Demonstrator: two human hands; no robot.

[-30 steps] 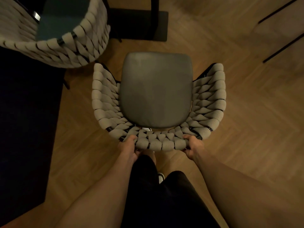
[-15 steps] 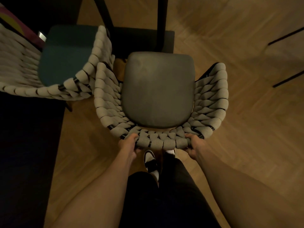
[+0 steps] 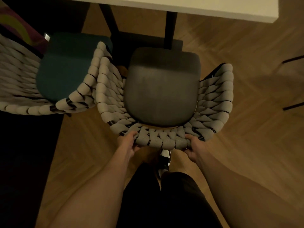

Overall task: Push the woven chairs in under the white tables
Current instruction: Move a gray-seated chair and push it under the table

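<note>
Since 1.0 s ago the white table [image 3: 197, 9] has come into view along the top edge and the woven chair [image 3: 215, 99] with the grey seat cushion [image 3: 162, 89] has closed on it, its left arm now touching or overlapping the arm of the neighbouring woven chair [image 3: 19, 76] with the teal cushion [image 3: 65, 68]. That table stands on black legs [image 3: 170, 30] rising from a dark base plate, and the grey seat's front edge sits just short of it, not yet under the top, so the push looks about half done. The neighbour lies to the left, angled, which probably explains why the pushed chair must be steered as well as shoved. Both hands hold the backrest's top rim, spread well apart, likely for that control: the left hand [image 3: 127, 142] has fingers curled over the woven rope, and the right hand [image 3: 195, 147] grips the same rim nearer the other corner. 1 shoe [image 3: 164, 159] shows on the herringbone floor [image 3: 255, 129] just behind the chair.
</note>
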